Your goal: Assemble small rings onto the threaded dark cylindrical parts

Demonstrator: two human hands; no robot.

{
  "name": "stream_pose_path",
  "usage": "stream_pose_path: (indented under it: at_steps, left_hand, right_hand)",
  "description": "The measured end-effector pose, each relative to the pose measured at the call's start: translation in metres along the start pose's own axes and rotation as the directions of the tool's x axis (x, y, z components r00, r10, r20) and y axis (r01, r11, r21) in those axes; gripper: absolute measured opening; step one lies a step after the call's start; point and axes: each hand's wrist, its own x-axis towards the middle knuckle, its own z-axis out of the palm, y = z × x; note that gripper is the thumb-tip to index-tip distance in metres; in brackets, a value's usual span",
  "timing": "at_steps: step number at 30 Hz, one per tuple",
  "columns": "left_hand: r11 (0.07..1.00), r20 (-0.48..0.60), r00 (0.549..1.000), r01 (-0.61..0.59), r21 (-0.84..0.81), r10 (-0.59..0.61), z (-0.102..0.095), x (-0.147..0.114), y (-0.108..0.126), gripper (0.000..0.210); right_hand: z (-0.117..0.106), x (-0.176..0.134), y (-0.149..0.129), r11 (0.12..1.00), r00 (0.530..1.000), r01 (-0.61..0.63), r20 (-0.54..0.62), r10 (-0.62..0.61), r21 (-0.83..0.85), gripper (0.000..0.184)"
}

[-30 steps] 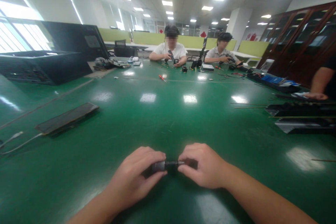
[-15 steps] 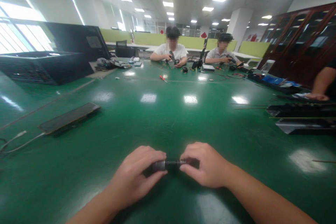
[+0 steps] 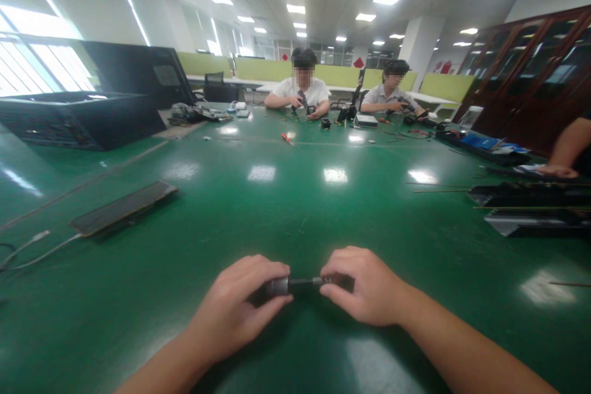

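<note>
Low in the middle of the head view, my left hand (image 3: 244, 301) is closed around a short dark grey cylinder (image 3: 278, 286), gripped between thumb and fingers. From the cylinder a thin dark rod (image 3: 302, 282) reaches sideways towards my right hand (image 3: 367, 286). A small lighter metal piece (image 3: 316, 281) sits at the rod's right end. My right thumb and fingertips pinch that end, partly covering it. Both hands hold the piece nearly level, over the green tabletop (image 3: 295, 221). What kind of part it is cannot be made out.
A flat dark slab with a white cable (image 3: 124, 208) lies to the left, beyond it a large black case (image 3: 92, 123). Black metal channels (image 3: 530, 221) lie at the right. A red screwdriver (image 3: 287, 138) is farther off. Two people sit opposite; another person's hand (image 3: 558, 170) shows at the right.
My right hand has shifted slightly right and up, and more of the lighter metal piece shows beside its fingertips. My left hand has moved very little, still gripping the cylinder.
</note>
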Motion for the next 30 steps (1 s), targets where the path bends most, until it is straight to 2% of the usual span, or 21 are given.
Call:
stream_pose_path:
  at_steps: [16,19,21,24,27,29,30]
  left_hand:
    - [1.0,-0.01,1.0,0.003,-0.003,-0.004,0.0,-0.002,-0.005,0.028]
    - [1.0,-0.02,1.0,0.0,-0.006,0.0,-0.002,0.0,-0.002,0.026]
    - [1.0,-0.074,0.997,0.016,0.026,-0.014,-0.003,0.002,0.0,0.025]
    - [0.991,-0.16,0.984,0.099,0.088,-0.084,-0.008,0.006,-0.002,0.032]
    - [0.962,-0.206,0.957,0.235,0.14,-0.204,-0.023,0.004,-0.016,0.043]
    - [0.892,-0.262,0.911,0.382,0.24,-0.32,-0.044,-0.008,-0.039,0.042]
    - [0.828,-0.301,0.87,0.475,0.297,-0.39,-0.058,-0.018,-0.054,0.038]
  right_hand:
    - [-0.001,0.0,0.0,1.0,1.0,0.006,-0.004,-0.006,-0.03,0.011]
    - [-0.003,0.0,-0.001,0.999,0.999,0.033,-0.041,-0.034,-0.03,0.011]
    - [-0.005,0.0,-0.003,0.998,0.994,0.057,-0.098,-0.055,0.011,0.01]
    - [-0.008,-0.001,-0.005,0.993,0.983,0.083,-0.172,-0.067,0.087,0.007]
    - [-0.008,0.0,-0.005,0.99,0.981,0.095,-0.181,-0.076,0.101,0.006]
    - [-0.007,0.0,-0.004,0.99,0.982,0.1,-0.17,-0.082,0.096,0.008]
    - [-0.006,0.001,-0.004,0.99,0.983,0.103,-0.162,-0.087,0.092,0.009]
